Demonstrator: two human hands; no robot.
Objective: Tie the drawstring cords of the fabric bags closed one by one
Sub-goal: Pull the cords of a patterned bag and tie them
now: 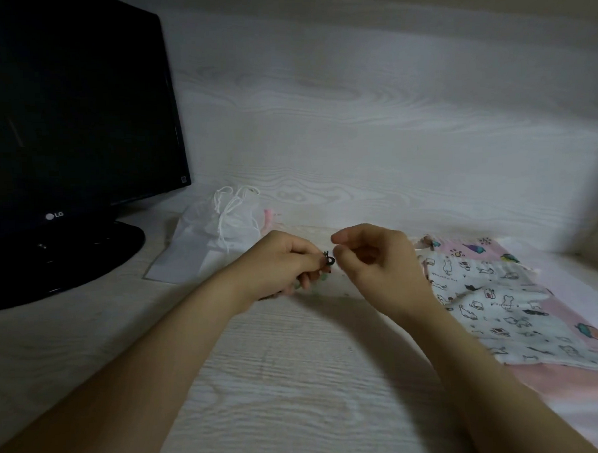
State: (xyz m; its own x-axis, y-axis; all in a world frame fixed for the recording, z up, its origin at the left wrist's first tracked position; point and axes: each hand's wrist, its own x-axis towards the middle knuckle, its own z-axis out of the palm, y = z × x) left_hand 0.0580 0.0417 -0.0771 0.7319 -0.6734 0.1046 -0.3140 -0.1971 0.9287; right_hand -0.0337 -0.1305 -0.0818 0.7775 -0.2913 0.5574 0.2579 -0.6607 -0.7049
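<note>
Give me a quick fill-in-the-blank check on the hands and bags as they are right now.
1. The left hand pinches a small ___ cord loop.
2. The white cat-print fabric bag lies to the ___ of the right hand.
3. The black flat monitor bears the letters ___.
Missing words: black; right; LG.

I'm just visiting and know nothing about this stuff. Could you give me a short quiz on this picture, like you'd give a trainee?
1. True or false: the left hand pinches a dark cord.
2. The white mesh bag lies: A) beside the monitor base; B) inside a drawer; C) on the floor.
3. Fill in: the cat-print fabric lies on the person's ____ side.
Key: 1 true; 2 A; 3 right.
</note>
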